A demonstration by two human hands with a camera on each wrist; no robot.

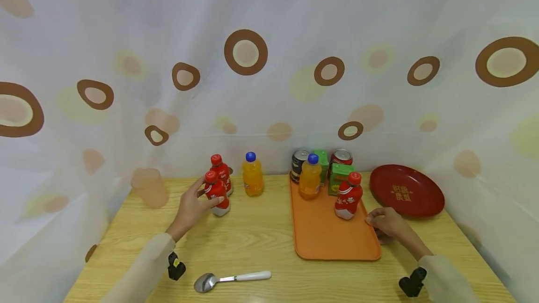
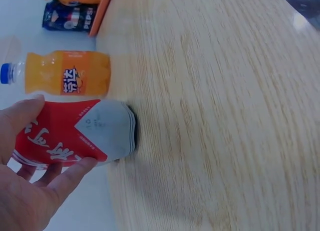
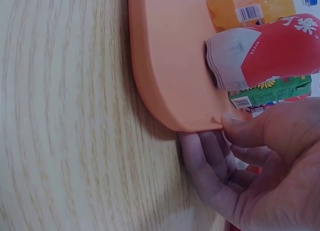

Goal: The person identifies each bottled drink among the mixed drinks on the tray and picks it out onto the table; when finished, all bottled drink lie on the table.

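Observation:
My left hand (image 1: pixel 191 206) grips a red-capped bottle (image 1: pixel 217 194) with a red label and pale base, its thumb and fingers on either side, as the left wrist view shows. A second red bottle (image 1: pixel 225 175) stands right behind it. To the right is an orange soda bottle (image 1: pixel 252 176) with a blue cap. My right hand (image 1: pixel 389 224) pinches the right rim of the orange tray (image 1: pixel 324 240), thumb on top and fingers beneath. On that tray a similar red bottle (image 3: pixel 270 53) stands near the thumb, with another orange soda bottle (image 1: pixel 309 182) farther back.
Two green drink cartons (image 1: pixel 338 175), a black Pepsi can (image 2: pixel 70 16) and a red can (image 1: pixel 342 156) stand at the tray's back. A dark red plate (image 1: pixel 406 191) lies right of it. A pinkish cup (image 1: pixel 150 188) stands far left, and a spoon (image 1: pixel 233 278) lies in front.

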